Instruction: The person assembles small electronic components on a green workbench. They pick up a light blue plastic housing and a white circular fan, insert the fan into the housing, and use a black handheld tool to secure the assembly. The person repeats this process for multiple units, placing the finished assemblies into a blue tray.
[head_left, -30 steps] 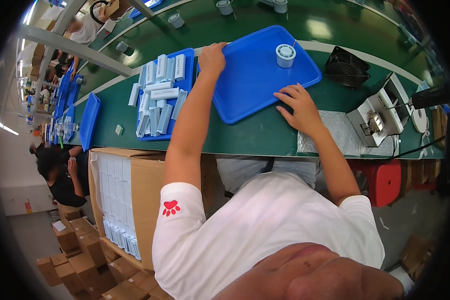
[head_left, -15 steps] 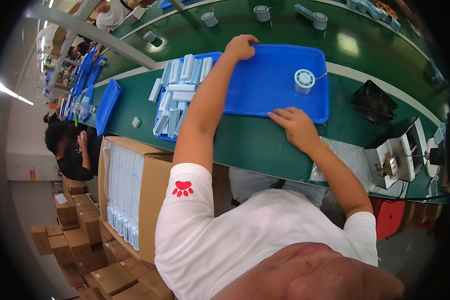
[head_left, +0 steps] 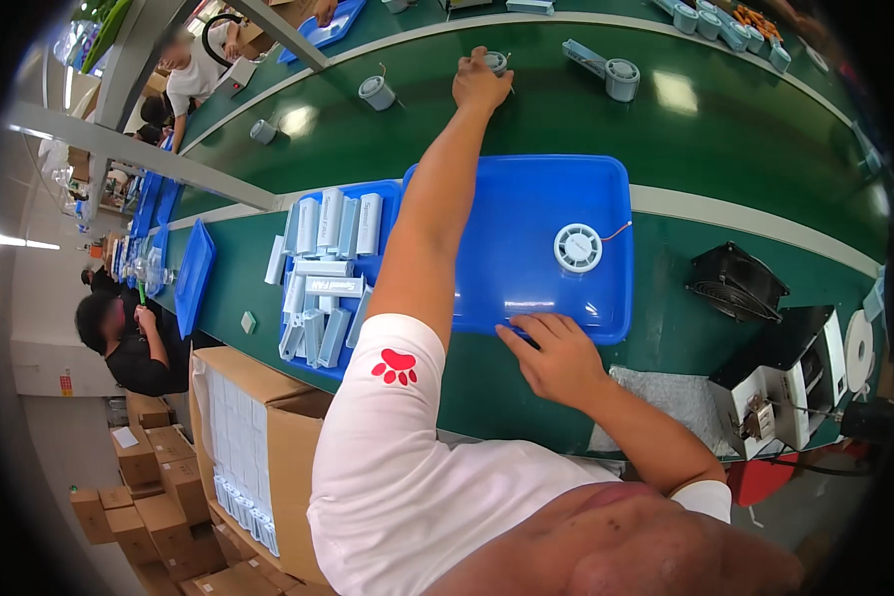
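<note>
My left hand [head_left: 481, 87] is stretched far forward over the green belt, its fingers closed round a small light-blue round fan [head_left: 497, 62] standing there. The hand partly hides that fan. Below my left arm lies a blue tray [head_left: 507, 238]. Inside it, toward the right, rests another light-blue round fan [head_left: 577, 248] with a thin orange wire. My right hand [head_left: 556, 360] lies at the tray's near rim with fingers spread, holding nothing. Left of my arm, a second blue tray [head_left: 388, 204] bears several long light-blue casings [head_left: 330, 221].
More fans [head_left: 376, 92] stand on the green belt [head_left: 427, 89]. To the right are a black fan [head_left: 737, 283] and a white-and-black machine [head_left: 790, 377]. An open carton [head_left: 293, 447] of casings stands at lower left. A metal post [head_left: 149, 159] and other people are at far left.
My left hand has gone from the tray's far rim out to a fan on the belt. My right hand stays at the near rim. The whole view has shifted.
</note>
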`<action>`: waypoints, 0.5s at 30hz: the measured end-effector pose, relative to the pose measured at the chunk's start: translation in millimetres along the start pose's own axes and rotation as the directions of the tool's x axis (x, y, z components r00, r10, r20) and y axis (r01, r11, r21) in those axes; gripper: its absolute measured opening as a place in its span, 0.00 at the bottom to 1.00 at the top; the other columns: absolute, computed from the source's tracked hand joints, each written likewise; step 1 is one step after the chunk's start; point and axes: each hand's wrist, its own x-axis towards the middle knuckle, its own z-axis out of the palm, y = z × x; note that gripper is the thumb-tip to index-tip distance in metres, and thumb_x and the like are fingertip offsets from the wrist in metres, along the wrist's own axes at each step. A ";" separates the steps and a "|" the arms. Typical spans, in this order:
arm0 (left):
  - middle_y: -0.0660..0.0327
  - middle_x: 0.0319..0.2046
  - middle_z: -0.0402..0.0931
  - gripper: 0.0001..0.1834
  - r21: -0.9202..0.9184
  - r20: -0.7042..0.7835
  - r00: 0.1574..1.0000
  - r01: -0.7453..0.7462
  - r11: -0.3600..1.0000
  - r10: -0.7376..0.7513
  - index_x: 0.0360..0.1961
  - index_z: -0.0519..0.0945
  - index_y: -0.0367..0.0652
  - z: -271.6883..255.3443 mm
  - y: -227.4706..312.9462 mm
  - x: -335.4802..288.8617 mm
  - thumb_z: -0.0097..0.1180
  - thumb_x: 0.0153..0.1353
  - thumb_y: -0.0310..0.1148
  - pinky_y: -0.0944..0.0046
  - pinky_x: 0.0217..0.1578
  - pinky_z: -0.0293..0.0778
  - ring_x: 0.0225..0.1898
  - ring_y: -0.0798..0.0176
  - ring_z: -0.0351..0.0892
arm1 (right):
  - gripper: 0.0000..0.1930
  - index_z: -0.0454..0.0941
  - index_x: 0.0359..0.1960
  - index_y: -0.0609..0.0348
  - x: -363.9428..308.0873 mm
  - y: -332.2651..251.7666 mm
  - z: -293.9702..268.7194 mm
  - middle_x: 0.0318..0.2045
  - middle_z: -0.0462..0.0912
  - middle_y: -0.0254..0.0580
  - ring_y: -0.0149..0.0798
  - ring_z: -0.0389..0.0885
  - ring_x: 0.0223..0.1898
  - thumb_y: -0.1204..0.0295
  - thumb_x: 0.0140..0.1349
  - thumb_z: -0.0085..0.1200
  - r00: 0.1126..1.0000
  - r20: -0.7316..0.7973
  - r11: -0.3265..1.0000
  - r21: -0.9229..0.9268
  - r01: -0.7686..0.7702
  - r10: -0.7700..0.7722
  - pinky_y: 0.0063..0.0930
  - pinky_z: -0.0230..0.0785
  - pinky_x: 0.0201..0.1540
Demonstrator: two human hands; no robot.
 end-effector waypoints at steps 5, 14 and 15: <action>0.50 0.55 0.80 0.37 -0.287 0.010 0.939 -0.328 0.900 0.345 0.63 0.74 0.47 -47.0 23.5 -51.7 0.72 0.54 0.49 0.55 0.56 0.78 0.55 0.47 0.83 | 0.27 0.80 0.57 0.54 1.2 10.0 -6.3 0.52 0.80 0.42 0.45 0.78 0.53 0.71 0.52 0.63 1.000 -0.014 0.999 -0.025 -0.026 0.026 0.40 0.72 0.56; 0.53 0.58 0.78 0.35 -0.313 0.340 0.664 -0.588 0.746 0.666 0.61 0.76 0.43 -124.1 -4.8 -209.2 0.73 0.54 0.44 0.54 0.59 0.75 0.58 0.51 0.80 | 0.27 0.81 0.57 0.55 5.1 6.1 -5.8 0.54 0.79 0.44 0.46 0.78 0.54 0.73 0.51 0.63 0.999 0.006 0.999 0.004 -0.040 0.040 0.41 0.73 0.55; 0.53 0.58 0.77 0.35 -0.362 0.302 0.608 -0.639 0.679 0.734 0.61 0.76 0.43 -126.5 -9.2 -203.3 0.73 0.55 0.45 0.53 0.58 0.75 0.58 0.51 0.79 | 0.27 0.81 0.57 0.55 5.3 5.4 -6.2 0.55 0.79 0.44 0.46 0.78 0.55 0.73 0.51 0.62 1.000 0.005 1.000 -0.001 -0.031 0.031 0.41 0.73 0.55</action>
